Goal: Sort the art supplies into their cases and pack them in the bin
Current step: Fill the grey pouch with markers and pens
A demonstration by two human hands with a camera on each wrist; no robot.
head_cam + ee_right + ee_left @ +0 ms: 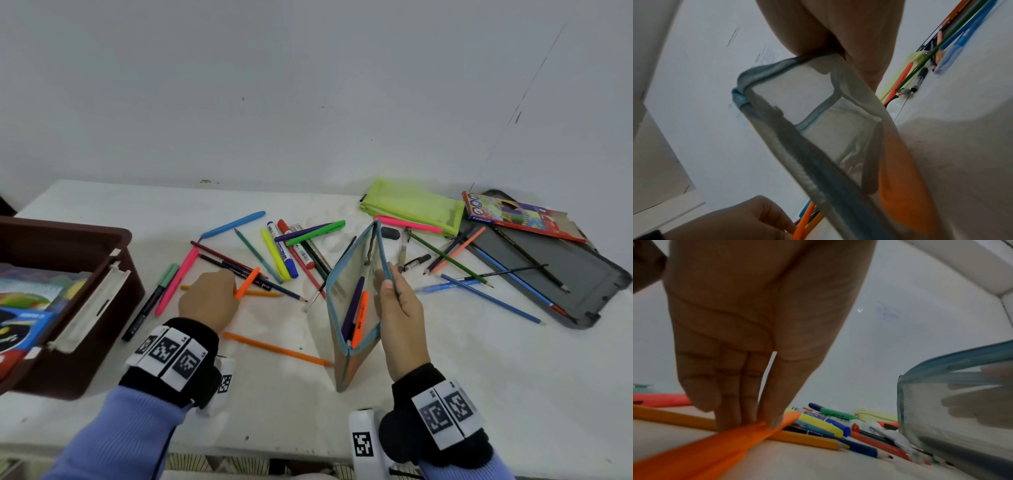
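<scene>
My left hand (209, 298) pinches an orange pen (247, 283) between fingertips and thumb, just above the white table; the left wrist view shows the fingers (748, 404) closed on the orange pen (719, 444). My right hand (397, 301) grips the rim of a clear mesh pouch with blue trim (352, 294) and holds it upright with its mouth gaping. A purple pen (353, 308) and an orange marker (361, 318) lie inside the pouch. The right wrist view looks down into the pouch (818, 113), where the orange marker (898, 191) shows.
A brown bin (68, 294) with boxed supplies stands at the left. Loose pens, markers and pencils (274, 253) are scattered mid-table. A lime mesh pouch (414, 205), a red pencil box (520, 216) and a grey tin tray (561, 270) sit at the right. An orange pencil (277, 349) lies near my wrists.
</scene>
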